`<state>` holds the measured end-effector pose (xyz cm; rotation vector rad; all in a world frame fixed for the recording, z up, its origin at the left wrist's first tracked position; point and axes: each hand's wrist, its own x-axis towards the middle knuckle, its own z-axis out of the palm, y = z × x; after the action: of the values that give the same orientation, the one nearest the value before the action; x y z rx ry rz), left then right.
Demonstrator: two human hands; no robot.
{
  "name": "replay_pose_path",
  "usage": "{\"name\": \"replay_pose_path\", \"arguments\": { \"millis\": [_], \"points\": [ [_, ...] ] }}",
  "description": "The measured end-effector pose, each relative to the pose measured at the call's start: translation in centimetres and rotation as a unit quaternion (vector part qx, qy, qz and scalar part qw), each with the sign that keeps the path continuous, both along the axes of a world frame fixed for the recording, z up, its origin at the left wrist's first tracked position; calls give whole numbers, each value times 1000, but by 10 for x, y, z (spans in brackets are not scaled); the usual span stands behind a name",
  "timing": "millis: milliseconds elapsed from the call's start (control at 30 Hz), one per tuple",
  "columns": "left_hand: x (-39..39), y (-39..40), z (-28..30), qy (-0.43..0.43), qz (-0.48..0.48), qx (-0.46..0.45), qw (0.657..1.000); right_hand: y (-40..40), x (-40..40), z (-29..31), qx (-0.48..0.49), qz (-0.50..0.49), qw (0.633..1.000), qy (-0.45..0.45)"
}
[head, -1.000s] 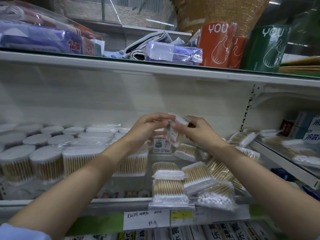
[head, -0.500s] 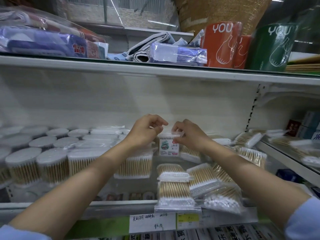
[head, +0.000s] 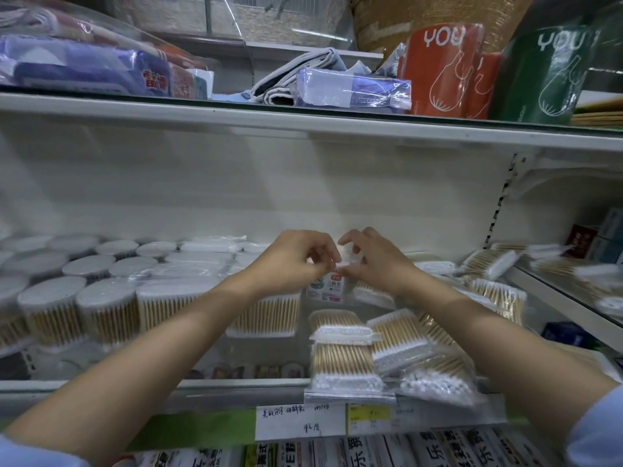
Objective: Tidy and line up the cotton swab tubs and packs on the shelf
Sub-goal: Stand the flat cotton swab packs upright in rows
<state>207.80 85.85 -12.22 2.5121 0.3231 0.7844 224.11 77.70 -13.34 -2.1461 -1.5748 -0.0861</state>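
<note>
Both grips meet at the top of one small swab pack (head: 326,287), which stands upright toward the back of the shelf (head: 135,387). The left hand (head: 296,261) pinches its upper edge with curled fingertips, and the right hand (head: 377,261) pinches the same edge just beside it, fingers bent down over the clear plastic. Only the pack's printed label shows below the two hands.

Just left of it, touching or nearly so, a square swab tub (head: 266,315) stands behind the left wrist. Further left, round swab tubs (head: 50,311) with pale lids stand in rows reaching to the far wall. Nearer the shelf edge, directly below the held pack, flat packs (head: 340,352) lie stacked one on another, and to their right more loose packs (head: 435,379) lie tilted and overlapping. Beyond the right forearm other packs (head: 499,294) lie scattered at angles.

A handwritten price label (head: 300,423) is fixed to the shelf front. On the upper shelf (head: 303,121) sit an orange roll (head: 441,69) and a green roll (head: 549,72), both marked YOU.
</note>
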Motion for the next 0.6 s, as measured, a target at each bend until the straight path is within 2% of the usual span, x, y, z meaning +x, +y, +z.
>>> {"name": "replay_pose_path", "arguments": {
  "millis": [100, 200, 267, 367, 467, 533, 600],
  "points": [
    [-3, -12, 5, 121, -82, 70, 987, -8, 4, 1, 45, 3, 999, 30],
    [-2, -24, 3, 246, -121, 94, 957, -17, 6, 1, 71, 4, 997, 39],
    [1, -28, -2, 278, -129, 124, 944, -23, 7, 2, 83, 5, 995, 50],
    [5, -24, -6, 238, -126, 131, 954, -32, 6, 2, 109, 24, 989, 96],
    [7, -16, -3, 126, -87, 96, 984, -41, 1, 5, 126, 53, 967, 215],
    [7, -9, 0, 44, -44, 30, 998, -46, -4, 7, 122, 79, 945, 293],
    [8, -5, 2, -19, -23, -76, 997, -50, -9, 6, 103, 107, 936, 319]
  ]
}}
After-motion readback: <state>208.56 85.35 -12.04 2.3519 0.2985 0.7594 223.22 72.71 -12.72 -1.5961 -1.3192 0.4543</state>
